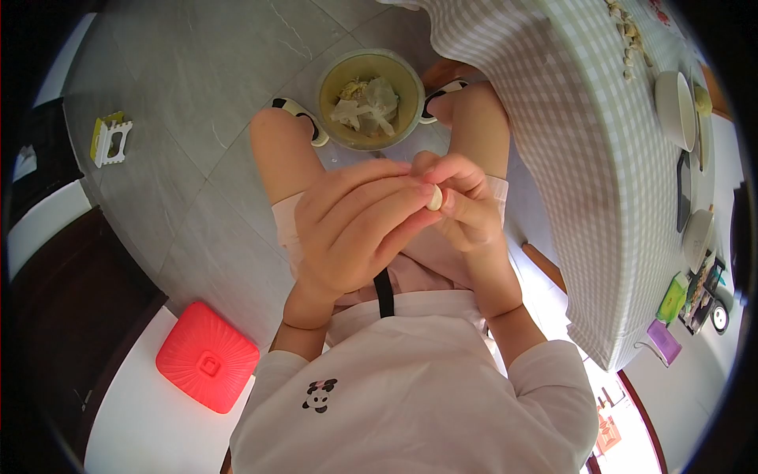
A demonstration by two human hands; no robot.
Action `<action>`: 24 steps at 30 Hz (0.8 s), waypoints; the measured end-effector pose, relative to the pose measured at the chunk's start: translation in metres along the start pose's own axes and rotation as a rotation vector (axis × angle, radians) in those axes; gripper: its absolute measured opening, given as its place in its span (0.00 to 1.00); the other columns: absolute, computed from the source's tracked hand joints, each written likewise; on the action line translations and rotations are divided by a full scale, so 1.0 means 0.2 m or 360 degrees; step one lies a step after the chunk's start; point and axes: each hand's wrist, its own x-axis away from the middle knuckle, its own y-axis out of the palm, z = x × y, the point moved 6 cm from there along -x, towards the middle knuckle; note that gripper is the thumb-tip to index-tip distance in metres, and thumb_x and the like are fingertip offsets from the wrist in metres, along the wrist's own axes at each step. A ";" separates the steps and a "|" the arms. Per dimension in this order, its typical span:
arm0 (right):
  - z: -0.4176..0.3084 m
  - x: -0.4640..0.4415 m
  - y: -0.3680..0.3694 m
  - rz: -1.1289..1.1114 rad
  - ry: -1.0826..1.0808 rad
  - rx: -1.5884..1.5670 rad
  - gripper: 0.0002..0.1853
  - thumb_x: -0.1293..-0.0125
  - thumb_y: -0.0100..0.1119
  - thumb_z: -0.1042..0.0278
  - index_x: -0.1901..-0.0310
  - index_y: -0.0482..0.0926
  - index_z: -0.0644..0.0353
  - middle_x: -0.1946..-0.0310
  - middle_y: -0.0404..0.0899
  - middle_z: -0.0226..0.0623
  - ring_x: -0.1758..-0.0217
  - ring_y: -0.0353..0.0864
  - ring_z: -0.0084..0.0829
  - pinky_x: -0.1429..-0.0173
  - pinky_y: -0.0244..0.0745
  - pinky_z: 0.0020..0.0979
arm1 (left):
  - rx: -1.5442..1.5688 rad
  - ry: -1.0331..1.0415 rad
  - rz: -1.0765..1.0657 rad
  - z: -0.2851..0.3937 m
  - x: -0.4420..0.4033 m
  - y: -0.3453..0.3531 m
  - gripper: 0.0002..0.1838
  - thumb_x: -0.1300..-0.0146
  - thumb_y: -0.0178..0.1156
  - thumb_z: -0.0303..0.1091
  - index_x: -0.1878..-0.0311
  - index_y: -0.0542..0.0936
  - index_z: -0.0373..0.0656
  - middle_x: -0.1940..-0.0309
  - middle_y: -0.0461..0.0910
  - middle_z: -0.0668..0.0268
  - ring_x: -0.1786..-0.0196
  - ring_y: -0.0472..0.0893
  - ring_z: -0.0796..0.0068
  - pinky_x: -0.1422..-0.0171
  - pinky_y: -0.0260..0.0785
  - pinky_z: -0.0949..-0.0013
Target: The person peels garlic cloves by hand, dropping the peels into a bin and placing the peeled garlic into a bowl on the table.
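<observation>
A small whitish piece [434,197], which looks like a peeled garlic clove, sits between the fingertips of both hands. My left hand [359,217] reaches in from the left with its back up, thumb and fingers closed on the piece. From the right, my right hand [466,201] pinches the same piece, its fingers curled. Both hands are above my lap. Beyond them on the floor, between my feet, stands a round bin [325,99] holding crumpled plastic and pale scraps.
A table with a checkered cloth [588,158] runs along the right, bearing pale scraps [628,39], a white bowl [675,110], a dark flat object [684,189] and another bowl [698,237]. A red stool [209,355] is lower left, a small folding stool [112,141] farther left.
</observation>
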 end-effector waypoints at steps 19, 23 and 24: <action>-0.02 0.03 -0.02 -0.0007 -0.0113 0.0131 0.07 0.44 0.53 0.77 0.63 0.70 0.64 0.64 0.73 0.41 0.60 0.74 0.28 0.57 0.71 0.27 | -0.0017 0.0147 -0.0087 0.02 0.03 0.02 0.10 0.61 0.63 0.28 0.70 0.78 0.46 0.70 0.75 0.74 0.67 0.75 0.75 0.72 0.65 0.76; -0.01 0.03 -0.01 0.0046 -0.0008 0.0022 0.06 0.44 0.52 0.76 0.64 0.70 0.62 0.65 0.73 0.40 0.59 0.73 0.29 0.56 0.70 0.28 | 0.0043 0.0104 -0.0013 0.01 0.03 0.02 0.11 0.62 0.66 0.28 0.72 0.76 0.46 0.70 0.75 0.73 0.67 0.76 0.73 0.72 0.65 0.76; -0.01 0.03 0.00 0.0047 -0.0008 0.0022 0.06 0.44 0.52 0.76 0.64 0.70 0.62 0.65 0.73 0.40 0.59 0.73 0.29 0.56 0.70 0.28 | 0.0044 0.0103 -0.0013 0.01 0.03 0.02 0.11 0.62 0.66 0.28 0.72 0.76 0.46 0.70 0.75 0.73 0.67 0.76 0.73 0.72 0.65 0.76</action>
